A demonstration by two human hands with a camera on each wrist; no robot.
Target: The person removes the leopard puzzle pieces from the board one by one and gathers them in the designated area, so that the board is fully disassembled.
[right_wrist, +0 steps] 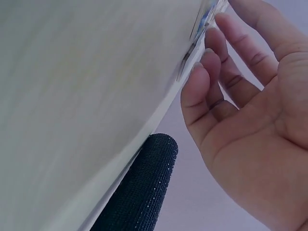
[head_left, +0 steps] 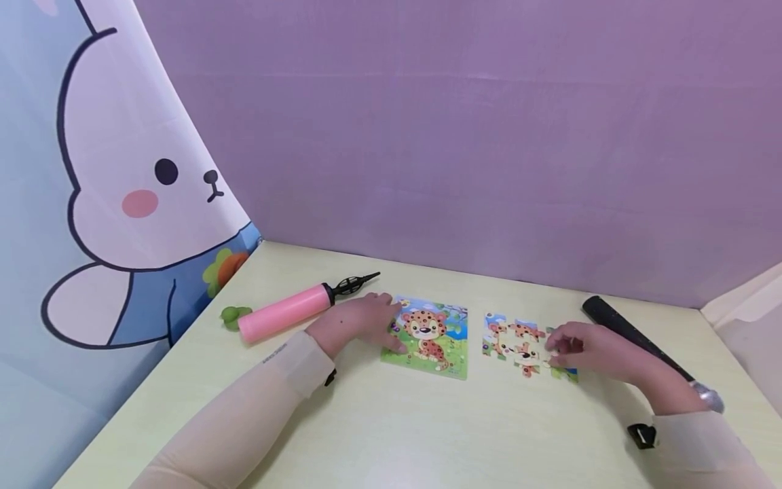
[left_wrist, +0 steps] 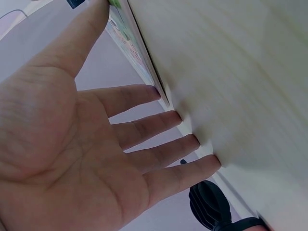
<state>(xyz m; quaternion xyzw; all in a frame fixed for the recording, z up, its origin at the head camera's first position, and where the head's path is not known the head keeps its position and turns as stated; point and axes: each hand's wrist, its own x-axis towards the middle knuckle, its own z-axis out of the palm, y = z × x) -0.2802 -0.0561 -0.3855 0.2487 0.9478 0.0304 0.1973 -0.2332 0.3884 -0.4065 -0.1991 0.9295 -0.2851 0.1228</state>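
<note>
A square leopard picture board lies flat at the middle of the table. My left hand rests at its left side, the thumb over the lower left part and the spread fingertips at the far corner and on the tabletop. Right of the board lies a partly joined leopard jigsaw puzzle with gaps between its pieces. My right hand is over its right side, fingers loosely bent and fingertips down at the pieces. The hand hides part of that side.
A pink hand pump with a black nozzle lies at the left, beside a small green object. Behind my right hand lies a black-handled microphone. A purple cloth wall stands along the table's back edge.
</note>
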